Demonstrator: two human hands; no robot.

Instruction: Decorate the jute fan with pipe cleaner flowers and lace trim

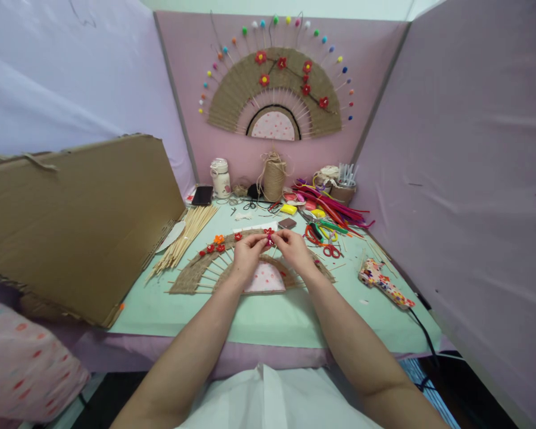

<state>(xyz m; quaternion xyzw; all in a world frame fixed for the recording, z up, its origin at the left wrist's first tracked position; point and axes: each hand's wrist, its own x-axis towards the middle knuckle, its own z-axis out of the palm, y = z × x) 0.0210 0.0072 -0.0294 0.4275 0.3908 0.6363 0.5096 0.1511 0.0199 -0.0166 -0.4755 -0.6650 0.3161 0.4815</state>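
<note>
A burlap fan [190, 275] on thin wooden sticks lies flat on the table, with a pink dotted half-circle [265, 279] at its centre. Small red flowers [211, 248] and an orange flower [218, 239] sit along its left part. Above the fan's middle, a red flower [268, 232] is between the fingertips of both hands. My left hand [249, 253] pinches it from the left. From the right, the fingers of my right hand [291, 247] close on it too. Part of the fan's right side is hidden under my right hand and forearm.
Bamboo sticks [185, 235] lie left, beside a cardboard sheet [80, 220]. Behind are a twine spool [274, 177], a white bottle [220, 177] and pipe cleaners [330, 205]. Scissors [332, 251] and a corded glue gun [386, 285] rest right. A finished-looking fan [232, 92] hangs on the back wall.
</note>
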